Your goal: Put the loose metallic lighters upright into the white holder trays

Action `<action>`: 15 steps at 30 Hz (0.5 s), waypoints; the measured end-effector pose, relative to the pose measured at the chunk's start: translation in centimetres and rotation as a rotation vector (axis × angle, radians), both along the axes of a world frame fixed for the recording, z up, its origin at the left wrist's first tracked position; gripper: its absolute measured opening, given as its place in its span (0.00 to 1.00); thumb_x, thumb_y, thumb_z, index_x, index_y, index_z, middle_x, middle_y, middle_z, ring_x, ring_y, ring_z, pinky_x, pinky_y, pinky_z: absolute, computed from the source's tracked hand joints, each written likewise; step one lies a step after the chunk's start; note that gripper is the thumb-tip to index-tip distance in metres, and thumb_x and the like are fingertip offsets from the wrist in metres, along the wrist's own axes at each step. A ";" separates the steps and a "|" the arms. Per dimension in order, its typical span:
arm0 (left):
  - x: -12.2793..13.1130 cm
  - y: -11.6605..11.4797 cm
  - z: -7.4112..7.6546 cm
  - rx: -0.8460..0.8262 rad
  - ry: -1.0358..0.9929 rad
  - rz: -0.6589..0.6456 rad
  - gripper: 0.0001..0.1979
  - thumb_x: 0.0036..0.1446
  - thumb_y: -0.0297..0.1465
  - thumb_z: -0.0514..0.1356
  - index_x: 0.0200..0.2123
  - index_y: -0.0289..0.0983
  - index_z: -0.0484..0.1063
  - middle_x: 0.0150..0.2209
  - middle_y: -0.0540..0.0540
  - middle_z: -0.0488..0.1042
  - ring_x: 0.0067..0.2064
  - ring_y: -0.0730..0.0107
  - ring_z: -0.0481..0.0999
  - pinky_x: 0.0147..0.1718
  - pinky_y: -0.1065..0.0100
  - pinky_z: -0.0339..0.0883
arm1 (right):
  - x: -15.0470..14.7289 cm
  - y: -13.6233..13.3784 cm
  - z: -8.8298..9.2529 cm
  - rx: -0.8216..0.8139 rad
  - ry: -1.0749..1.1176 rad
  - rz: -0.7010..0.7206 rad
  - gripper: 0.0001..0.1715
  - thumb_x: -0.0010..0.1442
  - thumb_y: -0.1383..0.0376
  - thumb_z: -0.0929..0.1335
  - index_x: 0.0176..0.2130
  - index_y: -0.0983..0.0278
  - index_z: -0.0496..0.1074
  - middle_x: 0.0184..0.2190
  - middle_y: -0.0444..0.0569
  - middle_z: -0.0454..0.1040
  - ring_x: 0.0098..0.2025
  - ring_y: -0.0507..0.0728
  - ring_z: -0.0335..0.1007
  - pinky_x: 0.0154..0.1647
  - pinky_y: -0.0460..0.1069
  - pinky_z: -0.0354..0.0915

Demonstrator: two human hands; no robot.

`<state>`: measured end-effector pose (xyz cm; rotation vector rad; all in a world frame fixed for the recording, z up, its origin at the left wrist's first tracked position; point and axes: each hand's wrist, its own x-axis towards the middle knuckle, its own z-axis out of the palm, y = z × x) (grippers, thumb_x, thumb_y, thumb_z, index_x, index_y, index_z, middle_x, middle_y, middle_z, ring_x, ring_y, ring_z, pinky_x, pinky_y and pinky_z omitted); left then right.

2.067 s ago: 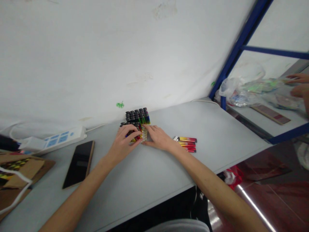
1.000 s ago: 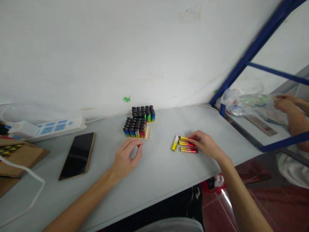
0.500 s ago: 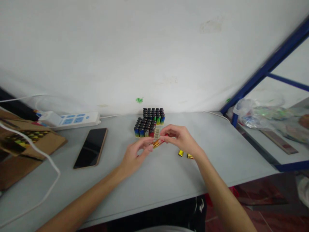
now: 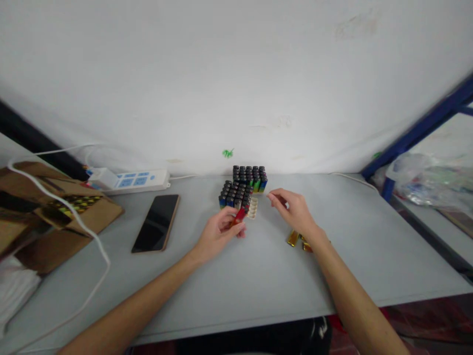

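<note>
My left hand (image 4: 220,229) is closed on a red lighter (image 4: 239,216) with a dark top, held in front of the rows of lighters. My right hand (image 4: 291,207) hovers to the right of the rows, thumb and fingertips close together; whether anything small is between them is too small to tell. Several black-topped lighters (image 4: 235,195) stand upright in a pale tray (image 4: 253,209), whose bare slots show at its right end. Behind them stands another block of lighters (image 4: 250,176). Gold-coloured pieces (image 4: 293,238) lie on the table by my right wrist.
A black phone (image 4: 156,223) lies left of my left hand. Behind it is a white power strip (image 4: 142,181). An open cardboard box (image 4: 99,217) with yellow-and-dark items and a white cable (image 4: 108,266) are at the left. A blue frame (image 4: 417,132) and plastic bags stand right.
My hands have moved apart. The red lighter is now in my left hand alone, tilted upward, and my right hand has come away from it. The view has turned slightly left.
</note>
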<state>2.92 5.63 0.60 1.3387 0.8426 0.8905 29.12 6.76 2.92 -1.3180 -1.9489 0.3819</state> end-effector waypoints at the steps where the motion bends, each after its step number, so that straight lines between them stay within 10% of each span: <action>1: 0.1 -0.1 -0.1 -0.009 -0.002 0.000 0.24 0.56 0.48 0.72 0.42 0.38 0.67 0.30 0.49 0.80 0.31 0.68 0.79 0.36 0.65 0.73 | 0.0 -0.1 -0.2 -0.010 -0.026 0.015 0.17 0.76 0.54 0.63 0.46 0.61 0.76 0.34 0.48 0.79 0.34 0.57 0.74 0.39 0.52 0.70; 15: -0.5 0.7 -0.3 -0.105 -0.053 0.043 0.19 0.60 0.46 0.67 0.42 0.41 0.64 0.24 0.59 0.59 0.22 0.78 0.57 0.20 0.73 0.51 | -2.7 -0.1 -4.9 -0.064 -0.122 0.148 0.51 0.67 0.50 0.73 0.75 0.63 0.50 0.68 0.66 0.64 0.69 0.71 0.63 0.71 0.68 0.61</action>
